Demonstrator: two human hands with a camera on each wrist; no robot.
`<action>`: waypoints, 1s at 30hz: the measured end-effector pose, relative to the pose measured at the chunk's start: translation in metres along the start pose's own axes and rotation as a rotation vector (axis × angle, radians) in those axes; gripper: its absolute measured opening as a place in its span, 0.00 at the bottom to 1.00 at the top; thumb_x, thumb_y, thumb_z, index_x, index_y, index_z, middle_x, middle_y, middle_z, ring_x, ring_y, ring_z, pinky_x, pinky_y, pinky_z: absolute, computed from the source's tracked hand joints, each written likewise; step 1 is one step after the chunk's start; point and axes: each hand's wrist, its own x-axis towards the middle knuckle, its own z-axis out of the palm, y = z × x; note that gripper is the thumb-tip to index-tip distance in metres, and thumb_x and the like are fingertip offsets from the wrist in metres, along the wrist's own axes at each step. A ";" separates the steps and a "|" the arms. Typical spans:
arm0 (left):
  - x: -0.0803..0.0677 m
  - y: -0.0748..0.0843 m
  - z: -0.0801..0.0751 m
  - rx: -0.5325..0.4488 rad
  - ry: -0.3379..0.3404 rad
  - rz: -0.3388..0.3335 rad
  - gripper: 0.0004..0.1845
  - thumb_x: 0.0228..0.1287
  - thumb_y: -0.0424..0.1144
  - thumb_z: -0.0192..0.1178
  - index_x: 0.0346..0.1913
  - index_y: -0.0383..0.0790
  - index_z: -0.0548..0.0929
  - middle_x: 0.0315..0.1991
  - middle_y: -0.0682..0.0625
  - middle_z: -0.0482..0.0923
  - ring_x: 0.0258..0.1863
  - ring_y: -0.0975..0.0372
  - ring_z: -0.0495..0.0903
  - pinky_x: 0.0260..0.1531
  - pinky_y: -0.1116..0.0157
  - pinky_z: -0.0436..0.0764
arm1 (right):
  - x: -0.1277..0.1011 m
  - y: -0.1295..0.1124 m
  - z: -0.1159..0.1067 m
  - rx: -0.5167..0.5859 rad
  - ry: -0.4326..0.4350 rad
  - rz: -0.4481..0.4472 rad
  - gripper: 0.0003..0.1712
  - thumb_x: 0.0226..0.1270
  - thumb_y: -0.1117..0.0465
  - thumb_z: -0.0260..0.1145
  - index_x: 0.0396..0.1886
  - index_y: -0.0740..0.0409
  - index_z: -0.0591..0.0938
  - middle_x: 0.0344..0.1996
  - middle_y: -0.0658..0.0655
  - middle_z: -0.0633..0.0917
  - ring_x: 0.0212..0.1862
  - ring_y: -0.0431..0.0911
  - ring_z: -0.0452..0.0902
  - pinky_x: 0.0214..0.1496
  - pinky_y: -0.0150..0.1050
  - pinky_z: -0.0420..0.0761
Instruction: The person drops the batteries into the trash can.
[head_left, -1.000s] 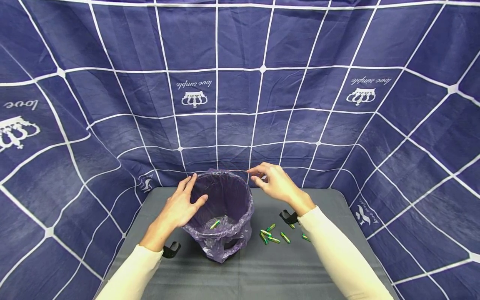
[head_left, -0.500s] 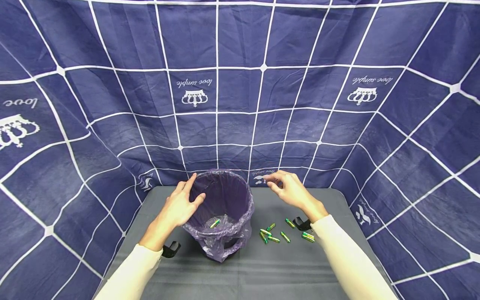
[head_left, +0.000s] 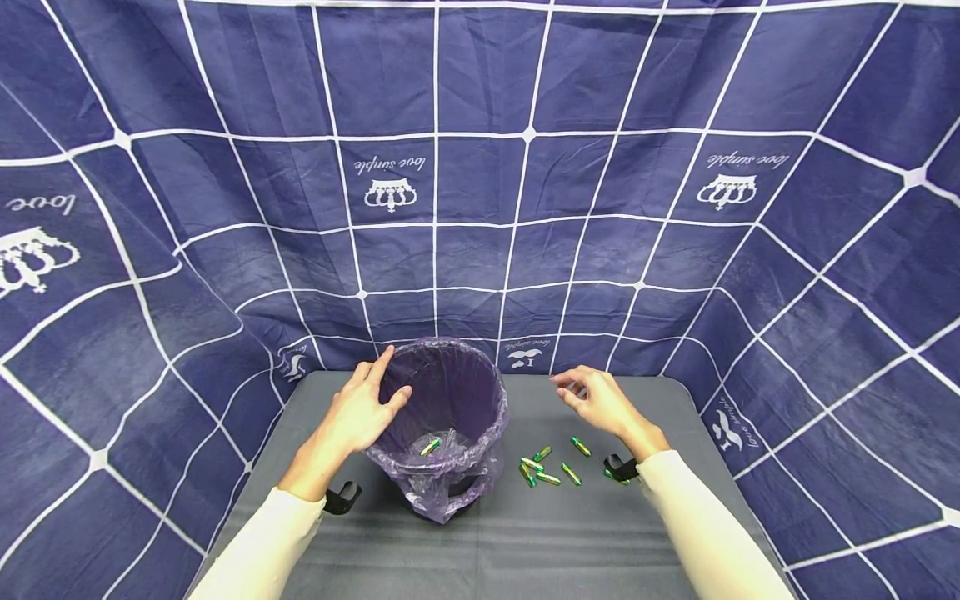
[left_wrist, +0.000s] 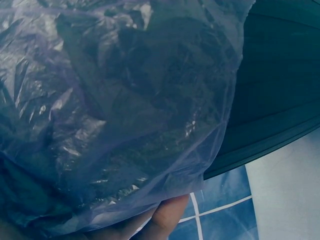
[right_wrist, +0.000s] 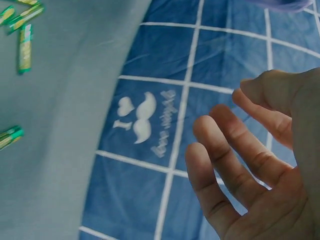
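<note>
A trash bin lined with a purple plastic bag [head_left: 491,433] stands on the table at centre left in the head view. My left hand [head_left: 362,412] holds its left rim, thumb over the inside and fingers along the outside. In the left wrist view, fingers [left_wrist: 167,215] show below the bag's edge, beside the dark bin wall [left_wrist: 280,90]. One green-and-gold battery [head_left: 431,447] lies inside, at the bottom. Right of the bin, my right hand [head_left: 600,400] hovers with loosely bent fingers and nothing in them. Several similar batteries [head_left: 572,474] lie on the table below it.
The grey table [head_left: 525,550] ends at the back and sides against a blue checked cloth [head_left: 480,183]. A black wrist strap [head_left: 621,467] on the right arm overlaps the rightmost batteries. The bag's handle loop [head_left: 465,493] hangs at the bin's front.
My right hand has moved from beside the bin's back right rim to the right and nearer to me, lowering toward the batteries. My left hand stays at the bin's rim.
</note>
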 end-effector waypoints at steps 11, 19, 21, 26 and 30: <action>0.001 0.000 -0.001 -0.004 0.005 0.009 0.46 0.88 0.57 0.62 0.97 0.44 0.57 0.79 0.29 0.74 0.74 0.29 0.83 0.68 0.23 0.79 | -0.026 0.039 0.014 0.015 -0.112 0.125 0.16 0.76 0.69 0.80 0.60 0.58 0.95 0.54 0.62 0.93 0.43 0.43 0.91 0.44 0.34 0.86; 0.000 -0.001 0.000 -0.003 -0.003 0.001 0.46 0.88 0.57 0.62 0.97 0.44 0.57 0.79 0.28 0.74 0.75 0.28 0.83 0.69 0.22 0.79 | -0.044 0.063 0.028 -0.001 -0.141 0.185 0.16 0.73 0.67 0.83 0.58 0.55 0.96 0.51 0.56 0.92 0.43 0.39 0.90 0.47 0.37 0.85; 0.000 -0.001 0.000 -0.003 -0.005 -0.001 0.46 0.88 0.57 0.61 0.97 0.44 0.57 0.79 0.28 0.74 0.75 0.28 0.83 0.69 0.22 0.79 | -0.048 0.068 0.031 0.001 -0.154 0.191 0.16 0.73 0.67 0.84 0.58 0.56 0.96 0.52 0.59 0.93 0.44 0.41 0.89 0.49 0.38 0.86; 0.000 -0.001 0.000 -0.003 0.000 0.003 0.46 0.88 0.57 0.61 0.97 0.44 0.57 0.78 0.28 0.75 0.75 0.28 0.83 0.69 0.22 0.79 | -0.057 0.077 0.037 0.013 -0.192 0.193 0.20 0.71 0.69 0.84 0.60 0.61 0.95 0.56 0.63 0.92 0.49 0.51 0.91 0.54 0.45 0.90; 0.000 0.000 0.000 -0.006 0.006 0.010 0.46 0.88 0.57 0.62 0.96 0.43 0.58 0.78 0.28 0.75 0.74 0.27 0.83 0.68 0.22 0.80 | -0.063 0.083 0.041 0.038 -0.211 0.181 0.23 0.69 0.70 0.84 0.63 0.64 0.93 0.58 0.63 0.92 0.52 0.59 0.92 0.57 0.51 0.92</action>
